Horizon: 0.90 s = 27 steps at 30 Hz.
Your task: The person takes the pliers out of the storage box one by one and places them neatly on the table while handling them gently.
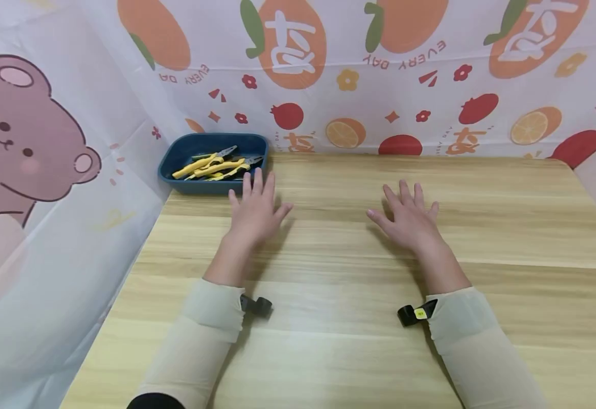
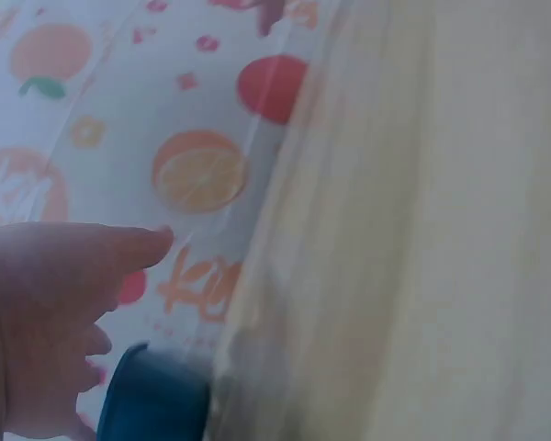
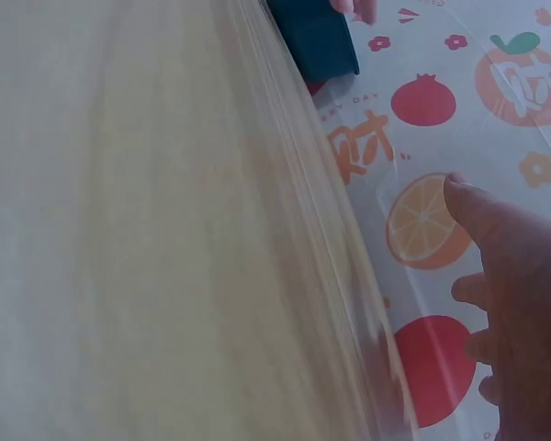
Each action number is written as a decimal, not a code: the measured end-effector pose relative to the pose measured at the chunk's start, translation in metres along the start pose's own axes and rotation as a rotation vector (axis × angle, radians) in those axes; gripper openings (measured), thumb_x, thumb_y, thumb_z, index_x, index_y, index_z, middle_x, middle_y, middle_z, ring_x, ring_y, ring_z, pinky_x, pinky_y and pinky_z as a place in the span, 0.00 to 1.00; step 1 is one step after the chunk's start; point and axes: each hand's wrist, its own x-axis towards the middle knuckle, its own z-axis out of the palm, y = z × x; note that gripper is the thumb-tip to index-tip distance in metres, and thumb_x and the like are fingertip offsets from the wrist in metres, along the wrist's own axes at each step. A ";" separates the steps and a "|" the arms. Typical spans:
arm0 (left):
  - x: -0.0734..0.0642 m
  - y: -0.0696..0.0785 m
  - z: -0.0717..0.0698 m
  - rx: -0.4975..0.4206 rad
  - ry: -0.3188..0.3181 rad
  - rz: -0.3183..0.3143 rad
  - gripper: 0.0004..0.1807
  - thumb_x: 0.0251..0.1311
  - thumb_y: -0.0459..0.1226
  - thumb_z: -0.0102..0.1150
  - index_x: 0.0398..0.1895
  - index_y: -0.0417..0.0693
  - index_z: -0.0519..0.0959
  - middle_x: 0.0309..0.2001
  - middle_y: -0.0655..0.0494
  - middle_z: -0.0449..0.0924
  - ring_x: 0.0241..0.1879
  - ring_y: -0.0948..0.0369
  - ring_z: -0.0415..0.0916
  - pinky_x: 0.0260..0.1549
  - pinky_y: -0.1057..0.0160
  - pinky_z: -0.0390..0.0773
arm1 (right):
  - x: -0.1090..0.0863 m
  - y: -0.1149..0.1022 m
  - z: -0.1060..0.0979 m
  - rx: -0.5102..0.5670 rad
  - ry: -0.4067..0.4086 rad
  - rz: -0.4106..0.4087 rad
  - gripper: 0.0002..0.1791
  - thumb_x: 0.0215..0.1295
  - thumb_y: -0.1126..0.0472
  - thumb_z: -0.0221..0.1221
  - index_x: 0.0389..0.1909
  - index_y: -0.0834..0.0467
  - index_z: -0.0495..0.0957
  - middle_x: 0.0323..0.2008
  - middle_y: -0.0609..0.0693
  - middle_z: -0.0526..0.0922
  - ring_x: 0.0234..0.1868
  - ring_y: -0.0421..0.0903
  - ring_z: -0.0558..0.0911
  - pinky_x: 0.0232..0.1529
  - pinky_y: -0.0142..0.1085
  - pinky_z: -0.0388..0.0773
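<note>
My left hand [image 1: 256,213] hovers over the table with its fingers spread, the fingertips overlapping the near right corner of a blue bin [image 1: 196,187] in the head view. Inside that bin lie several pliers [image 1: 216,166] with yellow and black handles. To the right, my right hand [image 1: 411,220] is spread above the bare wood, holding nothing. The left wrist view has the left hand [image 2: 50,312] beside the bin's end [image 2: 156,400]. In the right wrist view, the right hand [image 3: 533,303] appears at the right edge, thumb extended, far from the bin [image 3: 320,41].
The wooden table [image 1: 323,272] stretches under both arms. Behind it hangs a white curtain [image 1: 344,108] printed with fruit, and a bear-printed sheet [image 1: 83,238] runs along the left side. Dark wrist cameras [image 1: 259,307] are strapped at both sleeves.
</note>
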 end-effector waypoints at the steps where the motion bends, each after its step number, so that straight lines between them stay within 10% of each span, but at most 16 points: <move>1: 0.001 -0.005 -0.002 -0.006 0.000 -0.010 0.47 0.69 0.63 0.42 0.80 0.56 0.35 0.80 0.49 0.24 0.78 0.46 0.20 0.68 0.27 0.33 | -0.001 0.001 0.000 0.000 0.001 0.002 0.52 0.61 0.20 0.38 0.79 0.46 0.45 0.79 0.58 0.34 0.77 0.63 0.27 0.63 0.77 0.24; 10: 0.006 -0.079 -0.022 -0.050 0.012 -0.110 0.44 0.71 0.55 0.46 0.80 0.49 0.39 0.79 0.41 0.25 0.77 0.41 0.21 0.66 0.25 0.29 | -0.004 0.002 0.003 0.007 0.001 -0.005 0.49 0.64 0.23 0.40 0.79 0.47 0.47 0.79 0.59 0.36 0.77 0.64 0.28 0.64 0.77 0.26; 16: 0.007 -0.130 -0.031 0.007 0.109 -0.157 0.32 0.72 0.45 0.49 0.74 0.40 0.58 0.74 0.31 0.49 0.75 0.36 0.39 0.68 0.27 0.35 | -0.004 -0.002 0.002 -0.001 -0.009 -0.019 0.49 0.64 0.22 0.37 0.79 0.47 0.47 0.79 0.58 0.35 0.77 0.64 0.29 0.65 0.77 0.27; 23: 0.004 -0.143 -0.036 0.060 0.279 -0.045 0.15 0.72 0.38 0.50 0.53 0.38 0.77 0.55 0.31 0.74 0.57 0.34 0.66 0.67 0.33 0.54 | -0.004 -0.005 0.001 0.004 -0.027 -0.025 0.47 0.66 0.25 0.38 0.79 0.47 0.48 0.79 0.58 0.34 0.77 0.63 0.28 0.65 0.76 0.27; 27: 0.000 -0.132 -0.039 0.044 0.271 -0.006 0.12 0.71 0.37 0.52 0.48 0.39 0.80 0.50 0.35 0.79 0.50 0.37 0.73 0.55 0.36 0.70 | -0.005 -0.006 0.001 0.009 -0.031 -0.029 0.46 0.67 0.25 0.38 0.78 0.47 0.50 0.79 0.59 0.35 0.78 0.63 0.28 0.65 0.76 0.26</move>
